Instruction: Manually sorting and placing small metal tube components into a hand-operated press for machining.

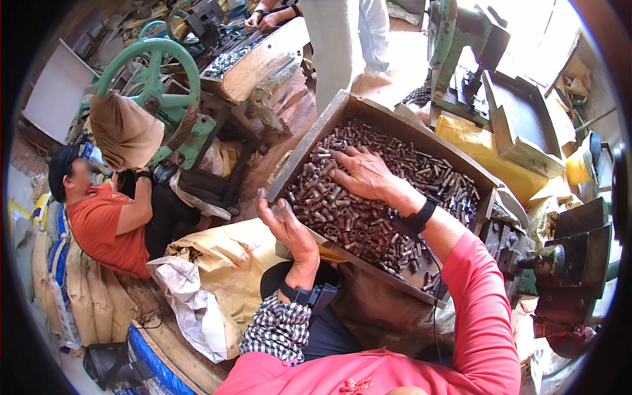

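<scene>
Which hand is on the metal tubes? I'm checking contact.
The right hand: it lies palm down on the tubes in the wooden tray. The left hand is raised, open, beside the tray.

A person in an orange shirt (105,224) is sitting beside a green handwheel (153,72), a tan sack (227,263) is lying nearby, and a yellow bag (484,155) is resting beyond.

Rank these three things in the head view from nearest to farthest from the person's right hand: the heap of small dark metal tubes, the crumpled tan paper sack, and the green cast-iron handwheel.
1. Heap of small dark metal tubes: directly under the right hand, inside the wooden tray.
2. Crumpled tan paper sack: lower left, beside the tray.
3. Green cast-iron handwheel: far upper left.
</scene>
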{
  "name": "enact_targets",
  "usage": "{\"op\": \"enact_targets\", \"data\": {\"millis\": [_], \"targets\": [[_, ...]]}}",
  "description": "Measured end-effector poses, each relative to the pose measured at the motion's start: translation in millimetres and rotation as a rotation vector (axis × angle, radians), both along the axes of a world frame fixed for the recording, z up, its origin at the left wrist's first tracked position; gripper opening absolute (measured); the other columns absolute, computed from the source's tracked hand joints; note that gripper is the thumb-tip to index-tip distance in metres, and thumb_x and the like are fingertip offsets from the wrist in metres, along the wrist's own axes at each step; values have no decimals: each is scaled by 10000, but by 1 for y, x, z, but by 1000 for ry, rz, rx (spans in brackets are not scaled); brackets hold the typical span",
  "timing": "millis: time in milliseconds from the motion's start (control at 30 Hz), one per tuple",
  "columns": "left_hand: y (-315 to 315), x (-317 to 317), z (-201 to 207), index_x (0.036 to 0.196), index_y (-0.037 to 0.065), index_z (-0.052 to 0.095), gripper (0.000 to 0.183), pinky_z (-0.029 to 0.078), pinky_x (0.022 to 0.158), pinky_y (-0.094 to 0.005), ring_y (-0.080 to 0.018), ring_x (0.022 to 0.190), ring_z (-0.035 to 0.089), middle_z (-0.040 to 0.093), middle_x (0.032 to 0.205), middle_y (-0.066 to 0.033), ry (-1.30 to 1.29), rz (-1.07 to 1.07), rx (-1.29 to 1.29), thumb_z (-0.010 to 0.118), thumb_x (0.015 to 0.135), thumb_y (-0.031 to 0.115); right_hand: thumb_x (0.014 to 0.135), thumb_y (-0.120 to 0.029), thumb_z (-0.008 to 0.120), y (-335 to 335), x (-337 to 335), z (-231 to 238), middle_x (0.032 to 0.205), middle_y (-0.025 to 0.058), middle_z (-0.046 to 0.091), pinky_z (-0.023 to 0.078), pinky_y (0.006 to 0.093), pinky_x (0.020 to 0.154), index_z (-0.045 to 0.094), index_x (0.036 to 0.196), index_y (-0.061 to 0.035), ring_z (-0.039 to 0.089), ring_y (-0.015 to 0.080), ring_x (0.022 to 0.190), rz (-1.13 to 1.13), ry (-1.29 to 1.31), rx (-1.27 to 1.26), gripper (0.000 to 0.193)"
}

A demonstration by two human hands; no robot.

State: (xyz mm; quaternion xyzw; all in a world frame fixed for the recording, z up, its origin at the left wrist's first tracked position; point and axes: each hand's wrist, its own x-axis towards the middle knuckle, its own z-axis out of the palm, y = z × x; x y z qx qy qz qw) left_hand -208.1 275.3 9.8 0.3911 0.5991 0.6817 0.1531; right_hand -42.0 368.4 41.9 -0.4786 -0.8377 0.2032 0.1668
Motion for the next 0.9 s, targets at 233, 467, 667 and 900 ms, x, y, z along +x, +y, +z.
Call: {"op": "enact_targets", "data": {"millis": [233, 467, 667, 900], "targets": [[1, -1, -3, 1347, -14, 356, 467, 273, 1055, -344, -228, 1237, 382, 376, 1372, -143, -53, -14, -13, 458, 968, 240, 910, -489, 437, -11, 9, 8, 1336, 206, 457, 331, 469, 1030, 470, 1320, -80, 430, 391, 1226, 56, 38, -70, 581], [1, -2, -7, 1334, -20, 375, 459, 267, 1057, -342, -232, 1234, 392, 405, 1361, -135, -48, -16, -8, 493, 957, 214, 906, -520, 419, 7, 79, -17, 1368, 241, 408, 292, 452, 1059, 415, 1340, 1, 361, 377, 1283, -224, 35, -75, 678], [0, 3, -1, 1330, -21, 382, 475, 253, 1069, -355, -255, 1256, 378, 397, 1374, -151, 2, 41, -50, 516, 941, 217, 859, -548, 458, -33, 71, -49, 1388, 237, 381, 239, 466, 1083, 351, 1374, 5, 332, 387, 1291, -246, 75, 12, 763], [-16, 19, 26, 1289, 1, 433, 453, 185, 1105, -467, -366, 1293, 344, 431, 1345, -183, 821, 31, 135, 562, 876, 134, 880, -515, 451, -59, 46, -43, 1382, 236, 392, 260, 457, 1074, 323, 1381, 19, 356, 400, 1269, -353, 213, -35, 744]]}}
